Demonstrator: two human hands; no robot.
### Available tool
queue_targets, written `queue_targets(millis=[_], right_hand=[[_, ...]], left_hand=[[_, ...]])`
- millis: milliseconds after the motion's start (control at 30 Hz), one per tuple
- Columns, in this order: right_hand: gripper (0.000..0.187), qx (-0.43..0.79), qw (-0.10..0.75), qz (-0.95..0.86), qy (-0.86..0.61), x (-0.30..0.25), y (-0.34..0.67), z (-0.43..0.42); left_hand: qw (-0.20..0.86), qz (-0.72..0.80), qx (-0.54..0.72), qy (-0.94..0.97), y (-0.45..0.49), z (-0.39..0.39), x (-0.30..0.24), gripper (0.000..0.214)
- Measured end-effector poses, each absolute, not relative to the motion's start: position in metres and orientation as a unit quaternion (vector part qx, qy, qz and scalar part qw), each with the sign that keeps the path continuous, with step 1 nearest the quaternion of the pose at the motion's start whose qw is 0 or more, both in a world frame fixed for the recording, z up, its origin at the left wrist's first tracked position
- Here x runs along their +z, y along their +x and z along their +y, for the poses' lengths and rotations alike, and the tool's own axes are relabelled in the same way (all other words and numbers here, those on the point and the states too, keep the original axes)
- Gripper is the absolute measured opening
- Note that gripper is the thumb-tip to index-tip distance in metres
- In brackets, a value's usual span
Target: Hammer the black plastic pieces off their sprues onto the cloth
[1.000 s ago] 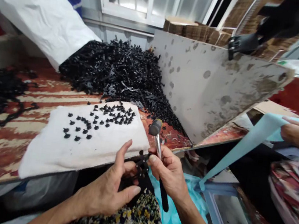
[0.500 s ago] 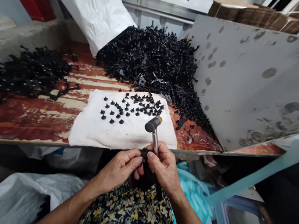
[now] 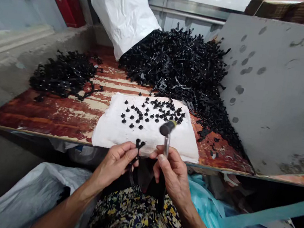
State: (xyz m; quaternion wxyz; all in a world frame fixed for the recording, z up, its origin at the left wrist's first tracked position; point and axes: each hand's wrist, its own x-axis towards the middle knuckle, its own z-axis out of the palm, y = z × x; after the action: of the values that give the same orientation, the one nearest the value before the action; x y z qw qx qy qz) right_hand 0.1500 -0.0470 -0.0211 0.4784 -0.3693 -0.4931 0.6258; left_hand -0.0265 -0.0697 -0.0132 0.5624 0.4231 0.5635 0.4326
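Note:
My left hand (image 3: pixel 113 163) grips a forked black plastic moulded piece (image 3: pixel 136 153) upright between thumb and fingers. My right hand (image 3: pixel 172 172) is close beside it, wrapped around the shaft of a small hammer (image 3: pixel 167 142) with a dark head and a black handle. The hammer head rises over a folded white cloth (image 3: pixel 115 133). On that cloth lie several small black mushroom-shaped plastic pegs (image 3: pixel 152 114). Neither hand touches the cloth.
A big heap of black plastic runners (image 3: pixel 181 65) spills from a white sack (image 3: pixel 121 8) onto a board with peeling red paint (image 3: pixel 41 113). A smaller black heap (image 3: pixel 64 73) lies left. A grey metal sheet (image 3: pixel 279 94) stands right.
The view has swung left, taking the other person's hand out of sight. My hands have drawn slightly apart, and the black piece now stands clear in my left hand.

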Motion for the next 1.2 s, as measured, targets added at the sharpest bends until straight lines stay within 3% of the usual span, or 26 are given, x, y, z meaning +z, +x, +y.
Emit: queue_targets(millis=[300,700,933,1200], right_hand=[[0.036,0.75,0.446,-0.351,-0.34,-0.052,0.176,-0.072],[0.045,0.763,0.408,-0.3,-0.403,-0.048,0.18,-0.082],[0.045,0.767,0.407,-0.285,-0.406,-0.05,0.179,-0.082],[0.044,0.768,0.408,-0.287,-0.4,-0.051,0.179,-0.083]], left_hand=[[0.514,0.634,0.452,0.36,-0.066,-0.03,0.012,0.052],[0.532,0.634,0.445,0.343,-0.067,-0.024,0.013,0.056],[0.538,0.592,0.474,0.368,-0.068,-0.04,0.014,0.076],[0.549,0.586,0.469,0.367,-0.079,-0.041,0.014,0.064]])
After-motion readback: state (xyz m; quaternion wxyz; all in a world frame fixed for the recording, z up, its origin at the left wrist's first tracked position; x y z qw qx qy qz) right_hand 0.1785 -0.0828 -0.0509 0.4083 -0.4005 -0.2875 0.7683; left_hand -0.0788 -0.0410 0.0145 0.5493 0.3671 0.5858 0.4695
